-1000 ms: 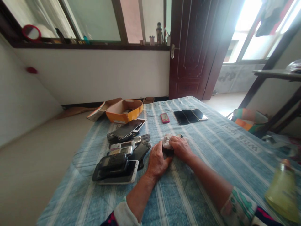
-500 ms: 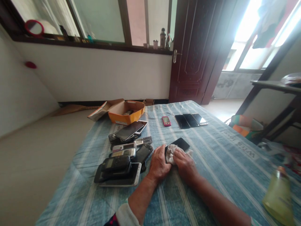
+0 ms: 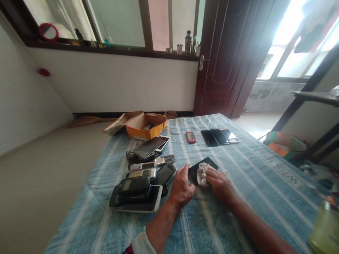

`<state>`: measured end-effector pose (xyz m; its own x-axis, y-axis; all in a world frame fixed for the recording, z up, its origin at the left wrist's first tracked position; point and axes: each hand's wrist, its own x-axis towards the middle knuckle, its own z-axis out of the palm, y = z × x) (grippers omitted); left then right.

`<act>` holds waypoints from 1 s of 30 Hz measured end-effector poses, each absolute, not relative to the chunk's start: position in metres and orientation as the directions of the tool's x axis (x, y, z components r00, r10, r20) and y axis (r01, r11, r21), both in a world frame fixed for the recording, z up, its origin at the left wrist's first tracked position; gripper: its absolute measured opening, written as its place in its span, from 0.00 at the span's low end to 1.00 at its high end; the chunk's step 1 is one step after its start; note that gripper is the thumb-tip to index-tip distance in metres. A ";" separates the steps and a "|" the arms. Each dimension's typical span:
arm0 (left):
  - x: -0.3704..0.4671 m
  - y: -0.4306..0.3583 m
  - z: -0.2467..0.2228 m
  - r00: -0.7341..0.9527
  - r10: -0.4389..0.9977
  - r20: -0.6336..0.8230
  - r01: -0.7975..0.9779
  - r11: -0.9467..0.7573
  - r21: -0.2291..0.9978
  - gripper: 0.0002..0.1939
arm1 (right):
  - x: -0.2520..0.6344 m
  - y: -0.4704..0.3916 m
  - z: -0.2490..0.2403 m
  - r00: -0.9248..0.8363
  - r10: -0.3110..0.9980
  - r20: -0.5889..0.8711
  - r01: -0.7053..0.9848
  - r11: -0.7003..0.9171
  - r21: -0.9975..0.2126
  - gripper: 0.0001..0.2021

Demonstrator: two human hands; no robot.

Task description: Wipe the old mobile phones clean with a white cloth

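A black smartphone (image 3: 194, 171) lies aslant on the blue striped cloth. My left hand (image 3: 182, 187) holds its near left end, index finger at one corner and thumb at the other. Bunched in the fingers of my right hand (image 3: 221, 185) is a whitish cloth (image 3: 202, 174), pressed on the phone's screen and covering part of it. Left of my left hand lies a pile of old phones, with a black handset (image 3: 134, 187) on a large white-edged phone (image 3: 156, 199). A dark touchscreen phone (image 3: 166, 173) is nearest to my left fingers.
Beyond my hands lie a pink phone (image 3: 191, 137) and a row of dark smartphones (image 3: 218, 137). An open orange box (image 3: 145, 133) stands at the far left edge, with something dark inside. A yellowish bottle (image 3: 324, 225) is at the lower right.
My right hand has slid the cloth slightly right along the phone, uncovering more of its left part. My left hand has loosened a little at the phone's end. The view has shifted slightly.
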<state>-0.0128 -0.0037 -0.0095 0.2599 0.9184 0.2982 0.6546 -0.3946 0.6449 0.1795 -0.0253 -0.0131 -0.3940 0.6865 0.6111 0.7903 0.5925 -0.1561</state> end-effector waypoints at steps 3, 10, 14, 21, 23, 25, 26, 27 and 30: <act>-0.014 -0.002 -0.014 0.220 0.935 0.279 0.637 -0.355 0.685 0.38 | 0.158 -0.029 -0.009 -0.454 0.601 0.658 0.718 0.684 -0.131 0.14; -0.013 0.000 -0.010 0.177 0.956 0.235 0.622 -0.294 0.726 0.32 | 0.132 -0.033 -0.006 -0.437 0.578 0.689 0.743 0.664 -0.086 0.16; -0.013 0.003 -0.012 0.176 0.954 0.243 0.641 -0.298 0.707 0.31 | 0.120 -0.036 -0.008 -0.405 0.632 0.661 0.813 0.580 -0.056 0.13; -0.016 0.007 -0.017 0.141 0.956 0.256 0.626 -0.286 0.726 0.25 | 0.101 -0.032 -0.008 -0.319 0.675 0.665 0.883 0.466 -0.049 0.12; -0.014 0.005 -0.015 0.134 0.950 0.282 0.623 -0.302 0.722 0.22 | 0.105 -0.036 -0.007 -0.331 0.660 0.674 0.864 0.499 -0.064 0.12; -0.011 0.001 -0.011 0.132 0.945 0.299 0.616 -0.314 0.723 0.20 | 0.112 -0.042 -0.008 -0.345 0.651 0.676 0.842 0.533 -0.083 0.13; -0.010 0.000 -0.009 0.131 0.945 0.299 0.609 -0.314 0.728 0.20 | 0.114 -0.044 -0.008 -0.352 0.650 0.674 0.835 0.543 -0.088 0.13; -0.008 -0.002 -0.006 0.125 0.947 0.295 0.604 -0.308 0.735 0.19 | 0.116 -0.045 -0.008 -0.357 0.649 0.672 0.831 0.549 -0.088 0.14; -0.007 -0.004 0.000 0.109 0.961 0.256 0.584 -0.270 0.765 0.20 | 0.115 -0.041 -0.009 -0.365 0.639 0.677 0.842 0.537 -0.053 0.14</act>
